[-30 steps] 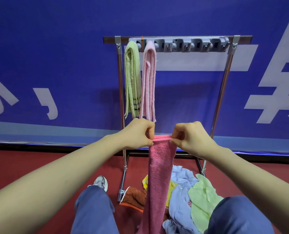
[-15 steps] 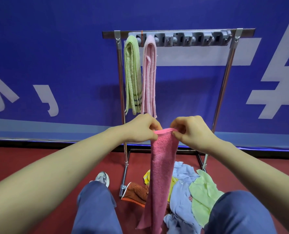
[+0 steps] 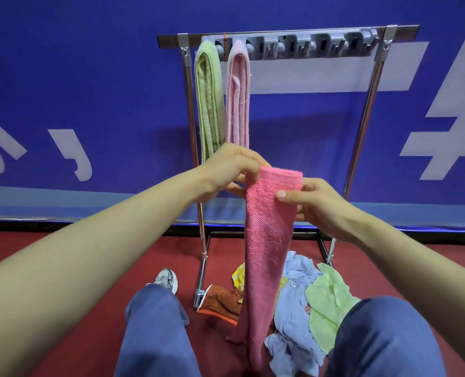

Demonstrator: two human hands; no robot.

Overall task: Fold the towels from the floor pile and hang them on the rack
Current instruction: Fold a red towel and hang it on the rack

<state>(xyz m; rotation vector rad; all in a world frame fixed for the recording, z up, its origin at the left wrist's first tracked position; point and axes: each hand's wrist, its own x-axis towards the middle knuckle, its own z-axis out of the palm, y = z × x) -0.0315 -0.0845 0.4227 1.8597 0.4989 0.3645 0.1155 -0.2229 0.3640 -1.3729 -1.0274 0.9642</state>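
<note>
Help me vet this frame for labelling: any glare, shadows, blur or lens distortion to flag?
Head view: even, soft lighting, no harsh glare; wide-angle distortion tilts the posts of the rack and swells the forearms at the edges; the rack casts a soft shadow on the blue banner; the dark pink towel, left hand and right hand look sharp.

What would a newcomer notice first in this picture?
The eye falls first on the deep pink towel in the centre, pinched at its top by the left hand and the right hand. Behind it, a green towel and a pale pink towel hang at the left end of the rack, before a blue banner.
</note>
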